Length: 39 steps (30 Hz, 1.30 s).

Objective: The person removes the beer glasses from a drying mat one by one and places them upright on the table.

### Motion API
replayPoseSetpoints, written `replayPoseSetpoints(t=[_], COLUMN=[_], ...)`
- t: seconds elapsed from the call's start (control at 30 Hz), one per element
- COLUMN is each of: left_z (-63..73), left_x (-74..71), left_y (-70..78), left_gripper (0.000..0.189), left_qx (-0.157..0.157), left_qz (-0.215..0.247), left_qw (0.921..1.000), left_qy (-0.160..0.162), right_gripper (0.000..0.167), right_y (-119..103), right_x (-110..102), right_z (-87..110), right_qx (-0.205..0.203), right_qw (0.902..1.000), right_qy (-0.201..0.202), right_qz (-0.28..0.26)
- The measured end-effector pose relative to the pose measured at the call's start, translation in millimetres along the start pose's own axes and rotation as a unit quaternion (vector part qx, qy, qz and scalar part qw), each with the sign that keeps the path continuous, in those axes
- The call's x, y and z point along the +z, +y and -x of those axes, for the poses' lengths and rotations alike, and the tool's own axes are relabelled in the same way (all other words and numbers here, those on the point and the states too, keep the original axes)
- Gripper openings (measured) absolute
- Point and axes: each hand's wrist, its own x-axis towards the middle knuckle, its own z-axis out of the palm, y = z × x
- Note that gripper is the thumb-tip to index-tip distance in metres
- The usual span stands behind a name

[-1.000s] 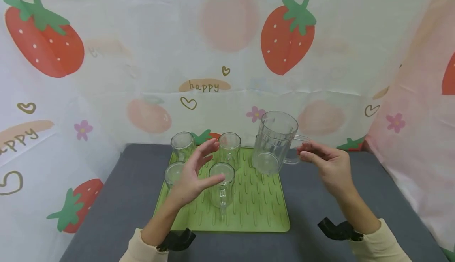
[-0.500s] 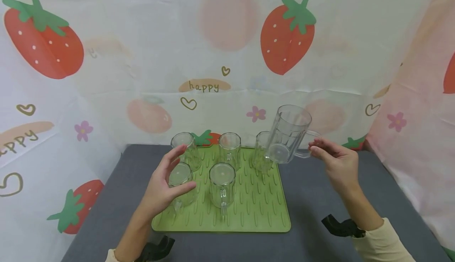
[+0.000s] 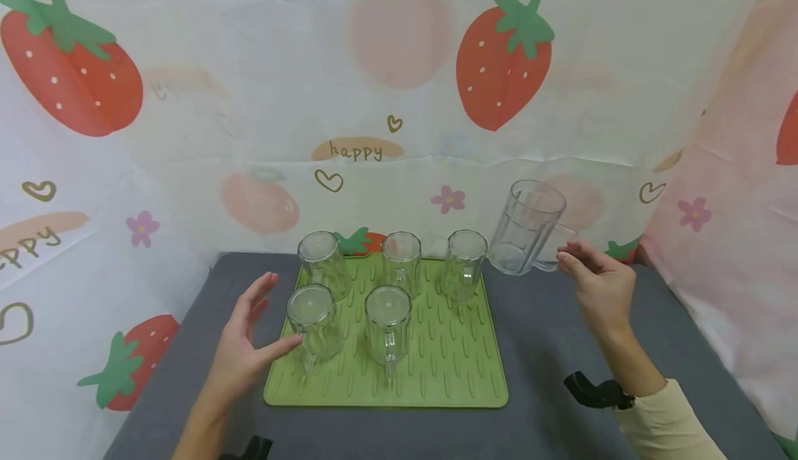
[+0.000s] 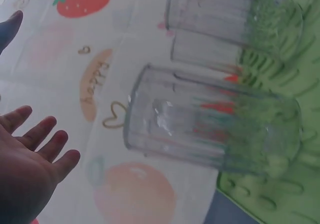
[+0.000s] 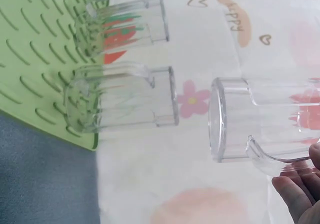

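Note:
My right hand (image 3: pixel 603 292) grips a clear glass mug (image 3: pixel 527 228) by its handle, raised above the mat's back right corner and tilted. In the right wrist view the fingers (image 5: pixel 290 193) close on the handle of the mug (image 5: pixel 235 119). Several like mugs stand bottom-up on a green ridged mat (image 3: pixel 455 377): a back left mug (image 3: pixel 324 266), a back middle mug (image 3: pixel 402 262), a back right mug (image 3: pixel 464 264), a front left mug (image 3: pixel 314 321) and a front middle mug (image 3: pixel 388 325). My left hand (image 3: pixel 240 349) is spread beside the front left mug, thumb tip overlapping it in the head view.
The mat lies on a dark grey tabletop (image 3: pixel 187 349). Behind rises a white curtain (image 3: pixel 280 65) printed with strawberries, and its pink side (image 3: pixel 742 252) hangs at the right. A black strap (image 3: pixel 595 391) is on the right wrist.
The right hand has carried its mug rightward and slightly up, off from over the back right mug. The left hand has moved left and down, away from over the mugs, fingers still spread.

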Motion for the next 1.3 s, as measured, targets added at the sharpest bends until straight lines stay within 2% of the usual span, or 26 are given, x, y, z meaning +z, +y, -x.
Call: replayPoseSetpoints(t=[0.07, 0.13, 0.23, 0.3, 0.37, 0.47, 0.6, 0.77, 0.87, 1.03, 1.23, 1.3], left_z=[3.2, 6.5, 11.7, 14.4, 17.8, 21.8, 27.4, 34.9, 37.6, 39.9, 42.4, 43.1], left_x=[-4.6, -8.3, -14.2, -18.8, -23.7, -30.1, -35.4, -37.8, -38.1, -38.2, -35.9, -34.8], left_y=[-6.8, -13.9, -23.2, -29.8, -36.8, -48.7, -65.0, -78.8, -82.6, -87.6, -89.9, -89.1], left_gripper=[0.093, 0.092, 0.088, 0.087, 0.087, 0.088, 0.088, 0.089, 0.090, 0.093, 0.098, 0.099], left_qx=[-0.002, 0.007, 0.017, 0.021, 0.007, -0.025, -0.072, -0.118, -0.157, -0.213, -0.246, -0.258], left_qz=[0.029, 0.083, 0.170, 0.194, 0.192, 0.157, 0.075, 0.005, -0.025, -0.088, -0.112, -0.131], left_qw=[0.9996, 0.9965, 0.9852, 0.9808, 0.9814, 0.9873, 0.9939, 0.9909, 0.9839, 0.9652, 0.9505, 0.9425], left_qy=[0.002, 0.002, -0.001, -0.003, -0.003, -0.009, -0.035, -0.064, -0.083, -0.123, -0.154, -0.168], right_gripper=[0.014, 0.013, 0.014, 0.013, 0.017, 0.023, 0.026, 0.028, 0.026, 0.019, 0.017, 0.018], right_y=[4, 8, 16, 23, 28, 37, 49, 68, 80, 96, 110, 113], right_x=[-1, -1, -1, -1, -1, -2, -2, 0, 2, 6, 13, 15], right_z=[-0.6, -1.3, -2.8, -3.5, -4.6, -4.7, -2.9, 0.2, 1.4, 4.1, 7.7, 9.0], right_qx=[-0.002, -0.003, 0.001, 0.005, 0.011, 0.014, 0.012, 0.013, 0.007, -0.013, -0.009, -0.001], right_qw=[0.9999, 0.9996, 0.9987, 0.9978, 0.9967, 0.9934, 0.9871, 0.9790, 0.9752, 0.9698, 0.9695, 0.9698], right_qy=[0.011, 0.021, 0.040, 0.052, 0.060, 0.066, 0.073, 0.085, 0.087, 0.095, 0.108, 0.111], right_qz=[0.008, 0.019, 0.032, 0.041, 0.053, 0.093, 0.142, 0.185, 0.203, 0.224, 0.220, 0.217])
